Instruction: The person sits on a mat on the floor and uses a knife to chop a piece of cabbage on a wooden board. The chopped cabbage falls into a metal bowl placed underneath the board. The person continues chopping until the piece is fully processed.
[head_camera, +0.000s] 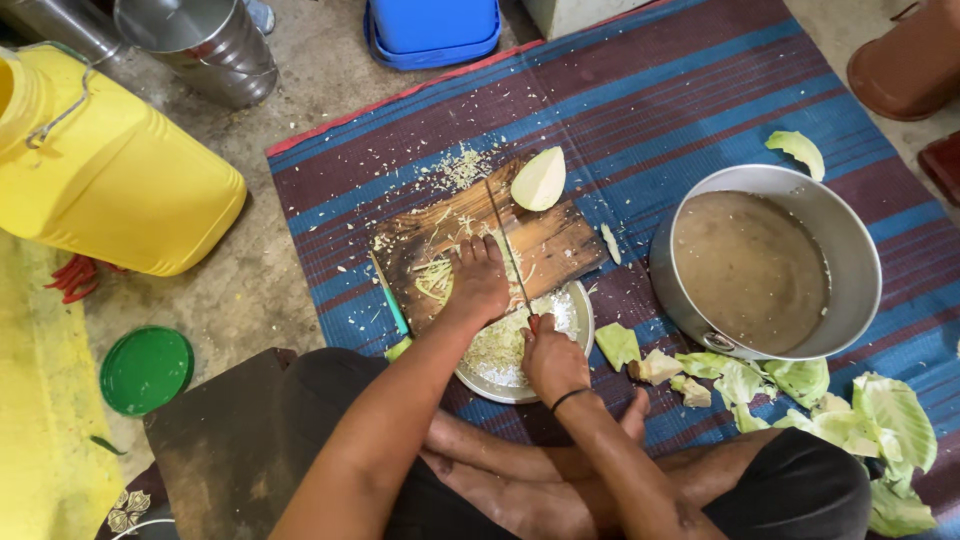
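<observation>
Head view: left hand (480, 275) presses flat, fingers spread, on shredded cabbage (437, 278); right hand (553, 360) grips a long knife (507, 245) over the wooden chopping board (545, 245).

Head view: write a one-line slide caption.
Seated on a striped mat, left hand pressing shredded cabbage on a wooden board, right hand gripping a knife over a plate.

Blue-and-maroon striped mat (700, 110), yellow jerrycan (120, 180), green lid (146, 369), pale green cabbage leaves (890, 420) — dark brown board (545, 245), blue tub (432, 28)
</observation>
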